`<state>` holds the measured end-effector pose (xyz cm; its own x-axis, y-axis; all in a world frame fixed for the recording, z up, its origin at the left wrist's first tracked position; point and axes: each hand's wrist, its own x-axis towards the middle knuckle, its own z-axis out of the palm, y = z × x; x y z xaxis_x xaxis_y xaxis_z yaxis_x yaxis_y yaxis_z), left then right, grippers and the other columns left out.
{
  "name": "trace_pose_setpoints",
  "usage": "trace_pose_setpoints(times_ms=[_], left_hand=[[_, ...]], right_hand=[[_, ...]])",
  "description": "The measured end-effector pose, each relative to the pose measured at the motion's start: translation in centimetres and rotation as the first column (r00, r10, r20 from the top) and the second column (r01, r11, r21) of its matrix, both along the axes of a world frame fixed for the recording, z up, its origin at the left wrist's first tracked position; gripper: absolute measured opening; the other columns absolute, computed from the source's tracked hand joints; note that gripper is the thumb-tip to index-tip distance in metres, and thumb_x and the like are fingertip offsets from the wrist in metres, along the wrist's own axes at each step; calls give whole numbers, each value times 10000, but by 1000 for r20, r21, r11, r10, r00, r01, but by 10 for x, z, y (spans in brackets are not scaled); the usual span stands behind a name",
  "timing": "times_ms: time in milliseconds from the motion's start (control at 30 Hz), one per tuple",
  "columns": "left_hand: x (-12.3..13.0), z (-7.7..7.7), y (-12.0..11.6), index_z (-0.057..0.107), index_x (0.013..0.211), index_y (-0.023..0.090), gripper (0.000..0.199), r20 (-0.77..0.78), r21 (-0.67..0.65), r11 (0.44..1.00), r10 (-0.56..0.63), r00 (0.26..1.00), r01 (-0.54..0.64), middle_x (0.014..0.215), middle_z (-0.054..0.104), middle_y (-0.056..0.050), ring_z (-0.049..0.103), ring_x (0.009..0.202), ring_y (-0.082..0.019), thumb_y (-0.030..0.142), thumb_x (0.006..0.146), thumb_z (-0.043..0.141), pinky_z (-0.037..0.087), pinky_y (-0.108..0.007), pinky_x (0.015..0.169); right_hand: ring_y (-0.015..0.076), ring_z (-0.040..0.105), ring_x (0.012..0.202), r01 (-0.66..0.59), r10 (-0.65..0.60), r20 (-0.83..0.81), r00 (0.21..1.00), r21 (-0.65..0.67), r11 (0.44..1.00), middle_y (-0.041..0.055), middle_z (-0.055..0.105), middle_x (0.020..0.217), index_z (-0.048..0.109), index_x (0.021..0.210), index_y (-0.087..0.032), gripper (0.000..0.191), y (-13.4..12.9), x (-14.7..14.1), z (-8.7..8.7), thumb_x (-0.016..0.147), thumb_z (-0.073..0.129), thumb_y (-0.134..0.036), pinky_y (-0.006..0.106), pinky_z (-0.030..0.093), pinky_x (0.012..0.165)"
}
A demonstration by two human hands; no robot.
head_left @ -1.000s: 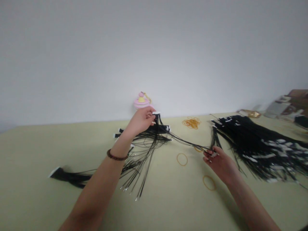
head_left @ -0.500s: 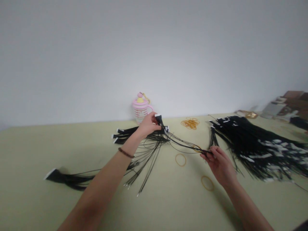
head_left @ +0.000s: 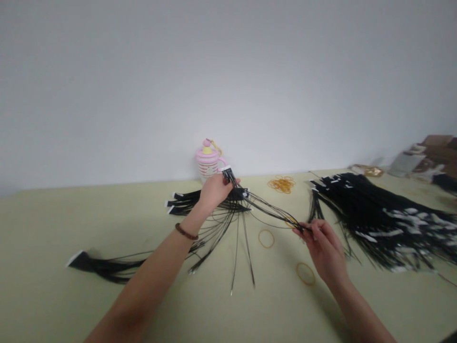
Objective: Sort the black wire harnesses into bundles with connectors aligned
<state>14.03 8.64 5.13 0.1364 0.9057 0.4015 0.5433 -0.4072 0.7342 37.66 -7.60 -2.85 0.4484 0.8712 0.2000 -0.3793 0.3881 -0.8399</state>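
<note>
Raised over the middle of the table, my left hand point(head_left: 216, 189) grips a black wire bundle point(head_left: 266, 206) just below its white connector point(head_left: 226, 168). Thin wires hang loose beneath it. My right hand point(head_left: 323, 243) pinches the far part of the same wires, which stretch between both hands. Under and behind my left hand lie black bundles with white ends point(head_left: 182, 205). Another wire bundle point(head_left: 96, 267) lies at the left, partly hidden by my left forearm. Two yellow rubber bands, one nearer the middle point(head_left: 266, 230) and one lower point(head_left: 305, 263), lie flat left of my right hand.
A pink-lidded cup point(head_left: 207, 159) stands by the wall. A heap of rubber bands point(head_left: 282, 184) lies at the back. The large pile of black wires point(head_left: 378, 214) covers the right side, with boxes point(head_left: 437, 150) and bags behind it.
My left hand and the connector have shifted slightly left. Some loose wires below have swung right and hang more steeply. My right hand keeps its pinch, barely moved.
</note>
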Motion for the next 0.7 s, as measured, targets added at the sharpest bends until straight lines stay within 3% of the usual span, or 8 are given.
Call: trace_pose_setpoints(times_ms=[200, 400, 700], left_hand=[[6, -3, 2, 548, 752, 153, 315, 163, -149, 976, -137, 977, 162, 535, 552, -15, 527, 388, -146, 461, 723, 606, 395, -240, 385], [14, -6, 2, 546, 884, 152, 227, 418, -133, 962, -165, 893, 240, 713, 603, -33, 610, 519, -132, 337, 759, 583, 538, -275, 508], [14, -16, 14, 601, 745, 138, 92, 454, -45, 974, -179, 873, 223, 680, 626, -30, 606, 628, -146, 221, 712, 578, 523, -265, 608]], right_hand=[[91, 601, 711, -26, 26, 6, 1000, 0, 1000, -2, 658, 753, 577, 690, -190, 237, -3, -7, 4, 647, 765, -327, 292, 561, 799], [112, 624, 745, -45, 45, -8, 999, -30, 999, -8, 653, 764, 583, 695, -191, 255, -2, -4, 2, 620, 781, -334, 297, 557, 810], [90, 611, 695, -37, 37, -24, 999, -16, 999, -26, 630, 708, 590, 712, -192, 237, -3, -2, -1, 640, 771, -328, 313, 558, 819]])
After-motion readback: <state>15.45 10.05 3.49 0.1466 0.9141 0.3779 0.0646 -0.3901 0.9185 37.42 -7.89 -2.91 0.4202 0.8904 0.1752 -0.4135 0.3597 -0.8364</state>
